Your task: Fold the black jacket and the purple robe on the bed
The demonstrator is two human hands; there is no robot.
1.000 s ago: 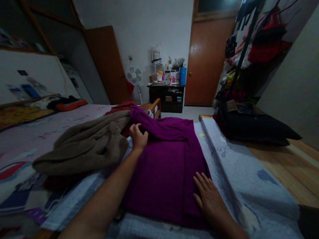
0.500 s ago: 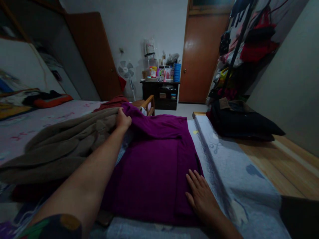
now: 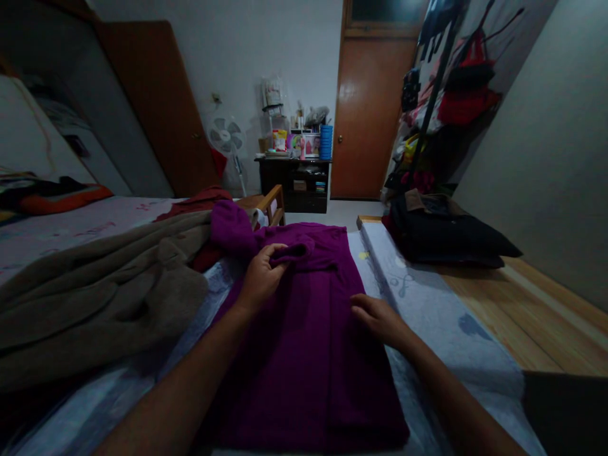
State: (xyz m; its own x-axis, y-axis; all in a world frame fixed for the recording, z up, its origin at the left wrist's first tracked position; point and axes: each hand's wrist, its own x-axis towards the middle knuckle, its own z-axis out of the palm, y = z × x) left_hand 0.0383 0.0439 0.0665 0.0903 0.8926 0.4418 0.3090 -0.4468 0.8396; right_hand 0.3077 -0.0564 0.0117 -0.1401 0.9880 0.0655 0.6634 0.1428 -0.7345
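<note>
A purple long-sleeved top [image 3: 304, 361] lies spread out on the bed in front of me, its right side folded inward in a long strip. My left hand [image 3: 263, 275] is closed on the cuff end of its sleeve [image 3: 294, 252], which crosses over the upper part of the top. The rest of that sleeve bulges up at the left. Over the right edge of the top is my right hand [image 3: 375, 316], with loosely bent fingers, thumb apart and nothing visible in it. Its fingertips point left, and I cannot tell whether they touch the fabric.
A crumpled grey-brown garment [image 3: 104, 291] lies to the left. Folded dark clothes [image 3: 441, 228] are stacked at the right beside bare wooden boards [image 3: 522, 310]. Beyond the bed are a wooden chair [image 3: 273, 206], a fan [image 3: 227, 136] and a dark cabinet [image 3: 294, 183].
My left hand has brought the sleeve from the left inward over the top. My right hand has lifted from lying flat and moved up along the right edge, fingers now bent.
</note>
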